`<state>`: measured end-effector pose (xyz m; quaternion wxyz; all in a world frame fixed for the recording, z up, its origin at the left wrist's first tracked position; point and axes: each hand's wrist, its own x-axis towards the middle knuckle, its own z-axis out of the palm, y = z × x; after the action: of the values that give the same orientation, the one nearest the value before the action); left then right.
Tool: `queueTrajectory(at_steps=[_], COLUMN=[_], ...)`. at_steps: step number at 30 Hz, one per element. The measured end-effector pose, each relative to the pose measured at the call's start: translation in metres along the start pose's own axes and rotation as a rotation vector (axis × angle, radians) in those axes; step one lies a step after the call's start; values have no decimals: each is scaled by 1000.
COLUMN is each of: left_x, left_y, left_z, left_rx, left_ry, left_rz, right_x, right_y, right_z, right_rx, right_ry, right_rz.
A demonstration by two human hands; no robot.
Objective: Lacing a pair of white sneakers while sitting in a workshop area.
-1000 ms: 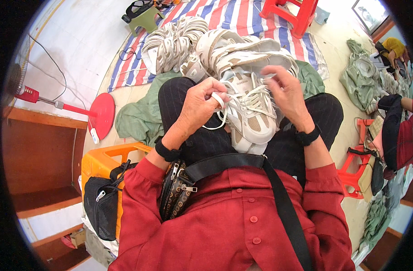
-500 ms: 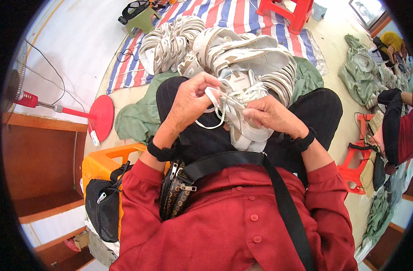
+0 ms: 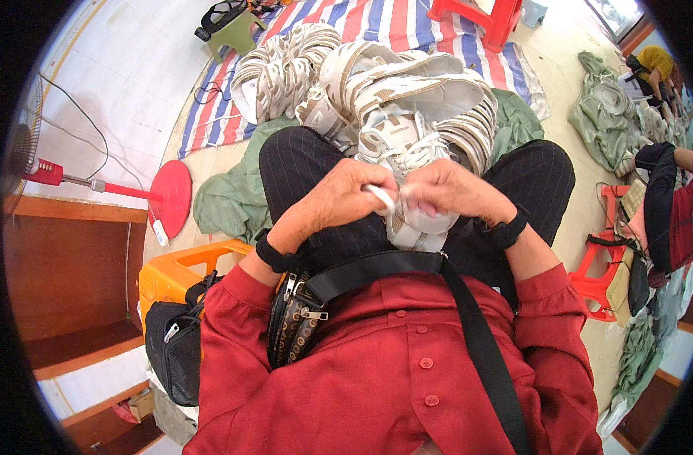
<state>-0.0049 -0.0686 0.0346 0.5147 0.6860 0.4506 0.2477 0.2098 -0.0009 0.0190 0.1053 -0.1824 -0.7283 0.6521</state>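
Observation:
A white and beige sneaker (image 3: 418, 232) sits between my knees, its laced upper partly hidden behind my hands. My left hand (image 3: 345, 196) is closed round a white shoelace (image 3: 382, 199), a bundled bit of which sticks out of the fist. Close beside it, over the sneaker, my right hand (image 3: 454, 189) is closed too, thumb and fingers pinched on the lace and smeared by motion. Just beyond lies a big stack of matching sneakers (image 3: 415, 87), nested one against another. To its left stands a second row of sneakers (image 3: 286, 72).
Green cloth (image 3: 236, 189) spreads under the sneakers, with a striped sheet (image 3: 377, 26) behind. An orange stool (image 3: 161, 277) bearing a black bag (image 3: 172, 349) and a red-based fan (image 3: 170, 201) stand left. Red stools (image 3: 498, 26) and other people (image 3: 669, 212) appear at the far side and right.
My hands have come closer together over the sneaker. The left moved down and right, and the loose lace loop that hung from it is now gathered in the fist.

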Motion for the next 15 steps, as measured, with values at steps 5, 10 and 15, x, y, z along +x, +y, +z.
queueTrajectory(at_steps=[5, 10, 15], left_x=[14, 33, 42], left_y=[-37, -46, -66], left_z=[-12, -13, -11], left_rx=[121, 252, 212], left_ry=[398, 411, 317], left_rz=[-55, -114, -127], right_x=[4, 0, 7], right_y=[9, 35, 62], right_z=[-36, -72, -73], right_rx=[-42, -36, -86], right_ry=[526, 905, 733], right_rz=[-8, -76, 47])
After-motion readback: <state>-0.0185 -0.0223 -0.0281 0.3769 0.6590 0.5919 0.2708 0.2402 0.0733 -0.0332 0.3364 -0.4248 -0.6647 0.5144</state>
